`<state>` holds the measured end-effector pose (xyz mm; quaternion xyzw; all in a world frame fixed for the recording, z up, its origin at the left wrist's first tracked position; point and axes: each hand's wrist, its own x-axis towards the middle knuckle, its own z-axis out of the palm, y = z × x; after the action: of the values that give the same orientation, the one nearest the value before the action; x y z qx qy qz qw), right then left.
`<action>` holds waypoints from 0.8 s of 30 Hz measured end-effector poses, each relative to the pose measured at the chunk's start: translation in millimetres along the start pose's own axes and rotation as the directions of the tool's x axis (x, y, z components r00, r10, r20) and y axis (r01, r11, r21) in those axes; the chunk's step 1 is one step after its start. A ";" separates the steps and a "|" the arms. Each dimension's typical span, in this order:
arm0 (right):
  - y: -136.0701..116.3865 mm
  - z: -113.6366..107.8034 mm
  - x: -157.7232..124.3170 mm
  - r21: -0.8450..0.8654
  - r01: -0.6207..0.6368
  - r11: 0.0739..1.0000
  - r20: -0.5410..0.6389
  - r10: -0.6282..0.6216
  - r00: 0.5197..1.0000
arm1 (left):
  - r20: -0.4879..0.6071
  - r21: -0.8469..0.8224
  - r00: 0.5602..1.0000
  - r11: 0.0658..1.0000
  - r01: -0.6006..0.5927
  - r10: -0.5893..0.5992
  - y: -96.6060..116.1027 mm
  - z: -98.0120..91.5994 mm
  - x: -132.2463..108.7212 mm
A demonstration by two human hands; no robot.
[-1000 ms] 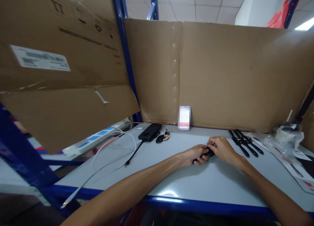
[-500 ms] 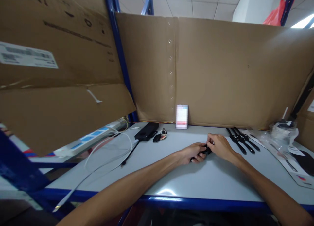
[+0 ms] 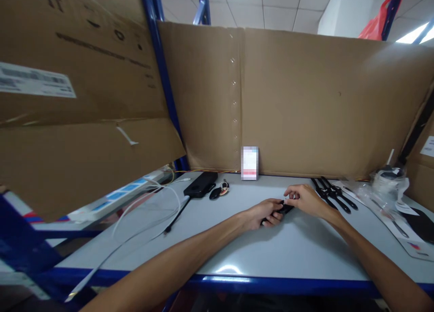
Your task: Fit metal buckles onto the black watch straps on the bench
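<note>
My left hand (image 3: 267,214) is gripping a strap (image 3: 284,209), steadying it against the table (image 3: 288,251), while my right hand (image 3: 303,200) is pinching its end.

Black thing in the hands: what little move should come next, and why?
Probably keep the left hand gripping the black thing steady while the right hand works its fingertips at the thing's end: both hands meet on it, low over the table.
</note>
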<state>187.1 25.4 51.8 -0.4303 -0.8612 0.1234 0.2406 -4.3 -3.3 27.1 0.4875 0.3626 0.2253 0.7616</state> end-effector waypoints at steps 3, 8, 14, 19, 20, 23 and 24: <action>5.5 -0.5 0.6 0.007 0.001 1.000 0.046 -0.001 0.999 | -0.004 0.000 1.000 1.000 0.006 -0.006 1.1 0.2 -0.6; 6.5 2.1 0.2 0.009 0.026 1.000 0.049 -0.027 0.998 | -0.010 0.009 1.000 1.000 0.019 -0.019 2.0 0.4 -1.5; -0.7 1.4 -1.1 -0.015 0.116 0.993 0.063 -0.115 0.991 | 0.022 0.017 1.000 1.000 0.009 -0.009 1.0 -1.4 -0.7; 1.4 0.6 -1.1 -0.016 0.140 0.990 0.061 -0.139 0.988 | 0.019 0.000 1.000 1.000 0.020 -0.020 -1.3 -4.1 1.6; 1.0 0.8 -1.2 -0.015 0.135 0.991 0.057 -0.134 0.989 | 0.022 -0.001 1.000 1.000 0.017 -0.017 -1.5 -4.2 1.8; -4.0 2.8 -1.9 -0.031 0.118 0.993 0.033 -0.117 0.993 | 0.019 0.000 1.000 1.000 0.013 -0.013 -1.5 -3.8 2.5; -6.3 4.1 -2.1 -0.036 0.114 0.993 0.023 -0.113 0.993 | 0.014 0.002 1.000 1.000 0.012 -0.012 -1.5 -3.6 2.8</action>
<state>181.8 20.0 50.3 -0.3836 -0.8889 0.0980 0.2304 -5.3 0.1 23.8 0.4878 0.3606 0.2170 0.7648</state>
